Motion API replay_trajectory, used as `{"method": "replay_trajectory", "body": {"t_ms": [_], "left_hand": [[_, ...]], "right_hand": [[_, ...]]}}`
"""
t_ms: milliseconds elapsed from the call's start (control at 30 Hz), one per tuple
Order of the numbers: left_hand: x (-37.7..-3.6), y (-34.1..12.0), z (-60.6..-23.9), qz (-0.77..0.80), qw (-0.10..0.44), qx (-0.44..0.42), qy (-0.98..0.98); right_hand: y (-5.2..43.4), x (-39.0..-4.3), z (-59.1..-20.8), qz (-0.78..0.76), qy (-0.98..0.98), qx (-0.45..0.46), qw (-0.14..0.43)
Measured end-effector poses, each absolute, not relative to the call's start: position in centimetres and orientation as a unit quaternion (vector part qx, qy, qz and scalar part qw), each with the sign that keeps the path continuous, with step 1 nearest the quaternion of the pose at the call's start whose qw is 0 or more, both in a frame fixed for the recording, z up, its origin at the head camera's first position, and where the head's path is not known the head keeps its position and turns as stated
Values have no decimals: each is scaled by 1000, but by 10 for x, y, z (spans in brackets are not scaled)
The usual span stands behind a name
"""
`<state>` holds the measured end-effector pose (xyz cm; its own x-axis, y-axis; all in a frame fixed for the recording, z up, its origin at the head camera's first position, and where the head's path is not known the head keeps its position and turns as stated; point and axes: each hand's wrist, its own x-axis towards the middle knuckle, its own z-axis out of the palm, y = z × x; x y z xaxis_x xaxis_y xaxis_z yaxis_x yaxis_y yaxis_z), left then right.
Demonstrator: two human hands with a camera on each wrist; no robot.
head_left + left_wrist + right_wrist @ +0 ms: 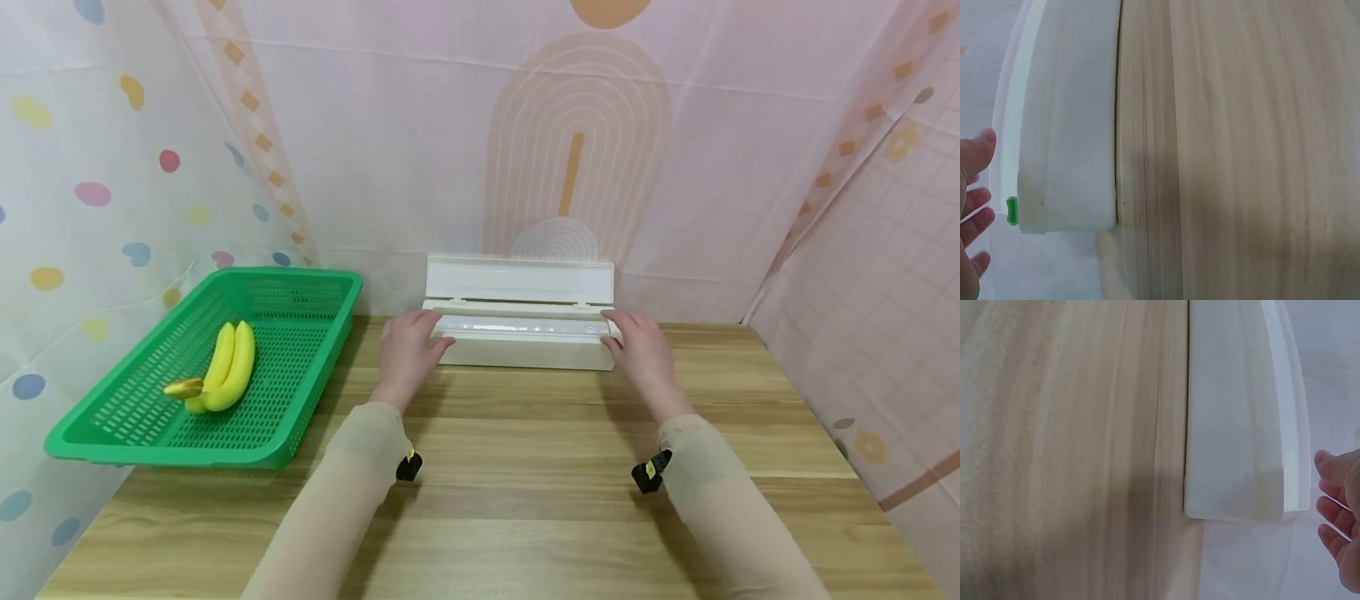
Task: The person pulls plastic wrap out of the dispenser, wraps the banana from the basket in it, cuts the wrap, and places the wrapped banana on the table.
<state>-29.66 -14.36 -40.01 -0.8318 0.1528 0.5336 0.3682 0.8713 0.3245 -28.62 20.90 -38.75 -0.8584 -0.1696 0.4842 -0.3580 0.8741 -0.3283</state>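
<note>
a pale cloth backdrop printed with an arch point(577, 108) hangs behind the wood-grain table point(525, 483). from here, only the head view takes in the wide green plastic basket point(180, 456) at the table's left, and the whole long white rectangular box point(525, 355) near the cloth, its white lid point(520, 281) standing open at the back. each wrist view gives just one end of that box. inside it, which the head view alone shows clearly, lies a long, glossy, whitish roll point(521, 326).

the left hand point(407, 350) is at the box's left end, the right hand point(643, 350) at its right, so the roll lies between their fingers point(1335, 515). both thumbs are spread away from the other fingers; i can't tell whether they touch the roll. the yellow banana bunch point(236, 371) sits in the basket, well apart from them. smallest, a green tab point(1012, 210) shows at the box's end in the left wrist view alone.
</note>
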Motion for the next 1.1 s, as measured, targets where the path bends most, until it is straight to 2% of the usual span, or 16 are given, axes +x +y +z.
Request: {"method": "replay_trajectory", "body": {"t_ms": [333, 1100], "left_hand": [[-307, -143, -400, -188, 221, -143, -946], [-317, -146, -407, -193, 220, -126, -948]], "right_hand": [[207, -294, -393, 208, -944, 135, 218], [210, -307, -400, 204, -953, 121, 186]]}}
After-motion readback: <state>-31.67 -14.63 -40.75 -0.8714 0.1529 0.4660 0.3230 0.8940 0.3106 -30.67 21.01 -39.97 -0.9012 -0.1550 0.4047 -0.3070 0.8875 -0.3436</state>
